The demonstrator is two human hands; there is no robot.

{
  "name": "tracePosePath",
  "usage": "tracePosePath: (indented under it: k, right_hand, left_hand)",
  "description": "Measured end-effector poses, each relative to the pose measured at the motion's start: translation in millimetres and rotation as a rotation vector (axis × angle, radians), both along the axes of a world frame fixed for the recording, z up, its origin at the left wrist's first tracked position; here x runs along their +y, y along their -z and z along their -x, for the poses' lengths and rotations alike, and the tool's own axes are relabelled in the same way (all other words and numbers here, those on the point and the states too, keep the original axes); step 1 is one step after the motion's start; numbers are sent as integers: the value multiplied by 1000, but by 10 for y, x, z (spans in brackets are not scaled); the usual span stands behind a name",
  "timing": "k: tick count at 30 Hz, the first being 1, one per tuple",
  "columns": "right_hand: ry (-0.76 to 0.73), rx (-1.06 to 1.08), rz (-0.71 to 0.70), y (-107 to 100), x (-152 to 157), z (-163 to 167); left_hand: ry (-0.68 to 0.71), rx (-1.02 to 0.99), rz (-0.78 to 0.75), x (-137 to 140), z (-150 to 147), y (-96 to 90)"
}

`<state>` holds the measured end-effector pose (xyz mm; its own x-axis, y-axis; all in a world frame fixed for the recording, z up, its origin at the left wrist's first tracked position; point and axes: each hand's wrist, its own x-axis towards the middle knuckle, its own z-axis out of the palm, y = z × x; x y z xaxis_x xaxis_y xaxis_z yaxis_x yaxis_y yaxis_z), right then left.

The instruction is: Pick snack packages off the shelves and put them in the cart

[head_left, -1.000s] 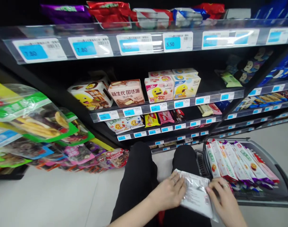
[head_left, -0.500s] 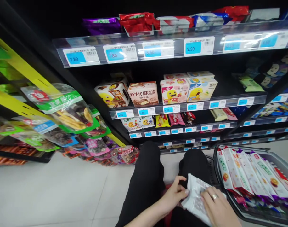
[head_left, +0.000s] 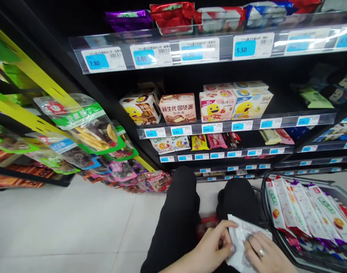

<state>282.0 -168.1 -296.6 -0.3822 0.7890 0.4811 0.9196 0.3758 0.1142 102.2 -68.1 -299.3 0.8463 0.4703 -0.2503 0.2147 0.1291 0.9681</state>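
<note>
the left hand (head_left: 217, 242) is staying at the near left of a white packet (head_left: 239, 240), its fingers curling, and thumb and index finger are gripping the left edge. the right hand (head_left: 263, 253) is laying bent fingers across the packet's face; its thumb is hiding, so i cannot tell if it is gripping. the packet is being held over the right leg (head_left: 238, 195), left of the basket (head_left: 265, 201). its far edge is slanting rightward and slightly nearer; the long axis i cannot tell.
</note>
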Motion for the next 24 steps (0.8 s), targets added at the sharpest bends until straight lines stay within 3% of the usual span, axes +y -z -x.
tracePosePath:
  k: [2,7,9,12,15,17,22,24]
  right_hand:
    - [-8,-32,-1,-32,1,26]
    - [-34,-38,-45,-94,16,39]
    - [-40,-51,5,-119,4,18]
    - [-80,-101,70,-167,-9,-16]
    - [-116,-144,63,-204,-4,-20]
    - [-123,-174,71,-209,2,-6]
    - [-121,-183,78,-168,11,37]
    - [-111,-141,91,-156,13,51]
  left_hand:
    - [-32,4,-40,-10,8,17]
    - [-95,-15,418,-35,-88,148]
    - [-148,-16,362,-51,-116,127]
    - [-220,49,120,-69,-120,10]
    - [-265,119,5,-63,-114,-74]
    - [-264,105,36,-49,-121,-56]
    - [-195,9,352,-17,-156,122]
    - [-203,8,366,-7,-159,142]
